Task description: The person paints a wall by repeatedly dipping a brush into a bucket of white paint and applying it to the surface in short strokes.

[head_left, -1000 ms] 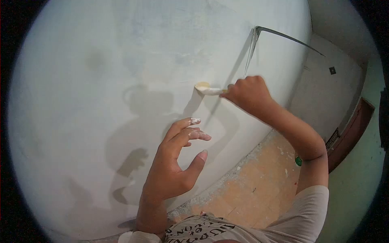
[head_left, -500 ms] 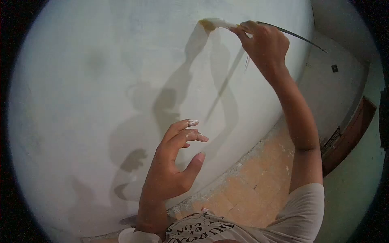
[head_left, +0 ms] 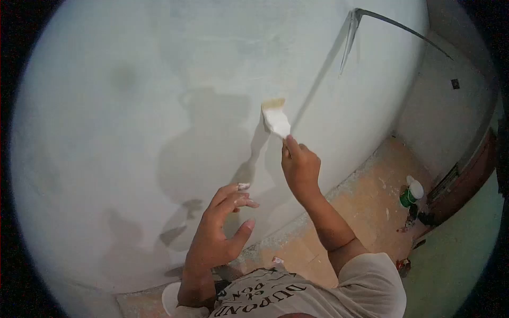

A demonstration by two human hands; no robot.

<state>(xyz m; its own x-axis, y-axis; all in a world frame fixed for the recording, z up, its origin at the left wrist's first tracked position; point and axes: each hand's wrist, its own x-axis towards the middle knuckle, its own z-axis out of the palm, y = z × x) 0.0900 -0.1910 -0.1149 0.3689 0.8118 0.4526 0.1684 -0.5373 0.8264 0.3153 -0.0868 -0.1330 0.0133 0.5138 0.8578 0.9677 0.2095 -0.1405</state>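
My right hand [head_left: 302, 164] grips the handle of a flat paintbrush [head_left: 277, 121], whose white-coated body ends in yellowish bristles. The bristles point up and lie against, or very close to, the pale wall [head_left: 212, 63]. Lower and to the left, my left hand [head_left: 220, 225] is held up with its fingers curved and apart and nothing between them. White paint smears mark its fingertips. Shadows of my arms, head and the brush fall across the wall.
A dark, thin bent cable or strip [head_left: 403, 26] sticks out from the wall at upper right. On the paint-spotted tiled floor [head_left: 366, 196] stands a green bucket [head_left: 407, 198] with white on it, near several small dark items. A brown door [head_left: 466, 183] is at far right.
My right hand has brought the paintbrush down from high on the wall, and the bristles now point up instead of left. My left hand stays raised, slightly lower in view.
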